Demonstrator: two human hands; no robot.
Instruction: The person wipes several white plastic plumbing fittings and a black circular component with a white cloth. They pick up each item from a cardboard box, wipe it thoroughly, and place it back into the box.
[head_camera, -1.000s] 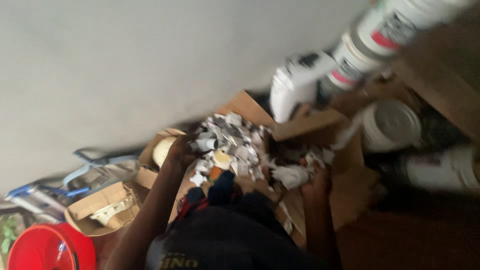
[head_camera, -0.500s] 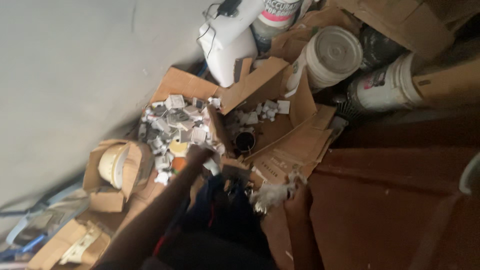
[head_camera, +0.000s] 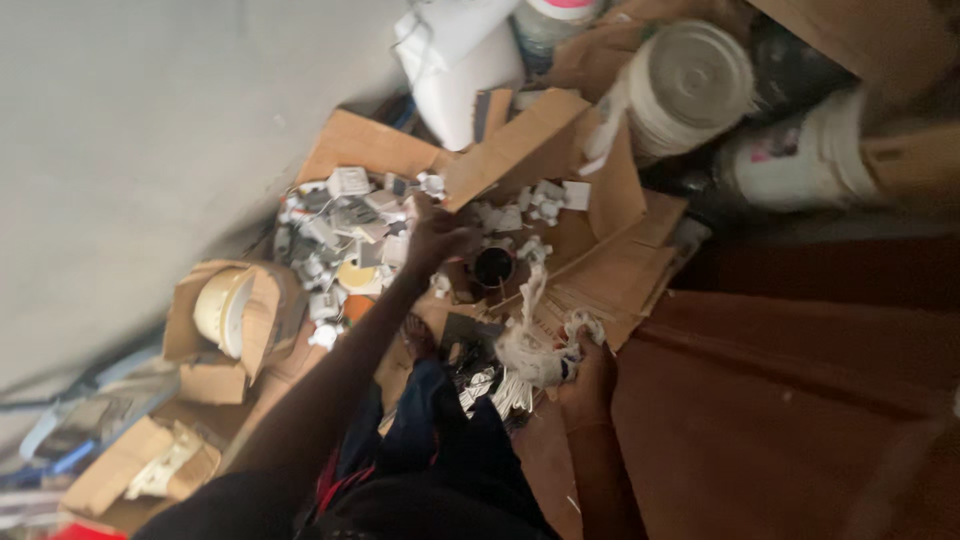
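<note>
Left hand (head_camera: 437, 240): arm extended toward 12 o'clock, fingers curled downward, grip unclear. Right hand (head_camera: 590, 365): low at 5 o'clock, blurred, state indeterminate.

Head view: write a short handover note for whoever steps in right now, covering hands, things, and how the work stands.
Left hand: reaching into the open cardboard box, over the pile of small white and grey fittings; whether it grips one is blurred.
Right hand: low at the box's torn edge, apparently holding a pale stringy bundle; the grip is unclear.
Nearby: white buckets beyond the box, a roll in a small carton to its left.
Done: box open, fittings exposed.
Left: the pile sits in the box, unsorted.
</note>
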